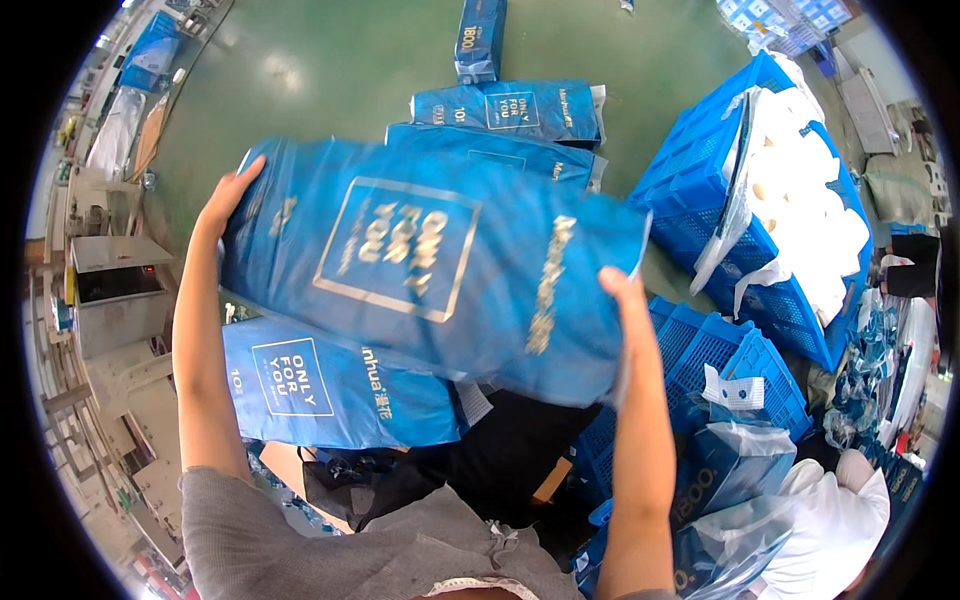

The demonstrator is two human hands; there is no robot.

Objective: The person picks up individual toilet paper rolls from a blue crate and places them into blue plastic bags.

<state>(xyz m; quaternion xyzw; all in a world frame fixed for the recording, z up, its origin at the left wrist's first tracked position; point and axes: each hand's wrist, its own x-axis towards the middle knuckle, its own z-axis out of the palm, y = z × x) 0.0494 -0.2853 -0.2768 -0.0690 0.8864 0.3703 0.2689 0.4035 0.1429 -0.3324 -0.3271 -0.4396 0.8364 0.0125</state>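
A large blue plastic-wrapped pack (pixel 400 300) with pale printing and a square outline is held up in front of me, slightly tilted and blurred. My left hand (pixel 235 195) grips its left end, fingers mostly behind it. At the right end, my right hand (pixel 622 285) clasps the wrap, thumb on the near face. Below the left part of it, a similar blue pack (pixel 325 385) lies near my lap. Beyond the held pack, more blue packs lie on the floor: one partly covered (pixel 500 155), another behind it (pixel 520 110), and one end-on (pixel 481 40).
A blue crate (pixel 690 140) full of white rolls (pixel 800 190) stands at the right. Nearer is another blue crate (pixel 690 345). More wrapped blue packs (pixel 730 465) and a person in white (pixel 840 520) are at lower right. Machinery (pixel 120 330) lines the left; the floor (pixel 320 60) is green.
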